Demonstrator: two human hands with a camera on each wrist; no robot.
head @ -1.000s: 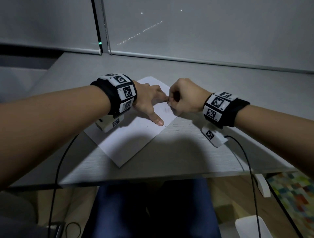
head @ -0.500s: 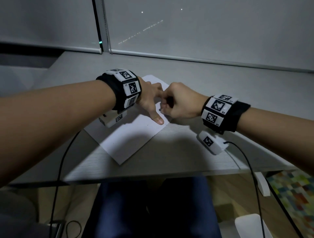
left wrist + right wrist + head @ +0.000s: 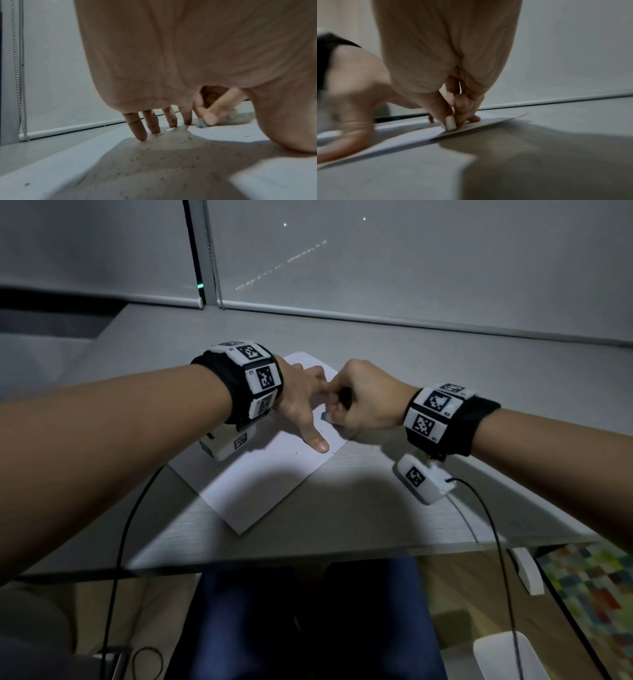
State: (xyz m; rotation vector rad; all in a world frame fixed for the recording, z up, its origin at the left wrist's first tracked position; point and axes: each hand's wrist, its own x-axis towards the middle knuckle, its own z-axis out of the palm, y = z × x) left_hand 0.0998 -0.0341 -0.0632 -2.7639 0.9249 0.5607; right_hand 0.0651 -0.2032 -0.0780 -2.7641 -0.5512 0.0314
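The small white rubber eraser (image 3: 450, 123) is pinched tight between the thumb and curled fingertips of the right hand (image 3: 366, 402). It stands almost upright, with its bottom end pushed down on the flat white sheet of paper (image 3: 260, 484). Just left of that pinch, the left hand (image 3: 298, 402) lies open, fingers spread, pressing the sheet flat. The right hand has the eraser, so I think the next rub runs beside those fingers. Little dark crumbs (image 3: 171, 148) dot the paper below the left palm. The sheet lies slanted on a pale grey table (image 3: 376, 515), and grey window blinds (image 3: 411, 268) hang behind it.
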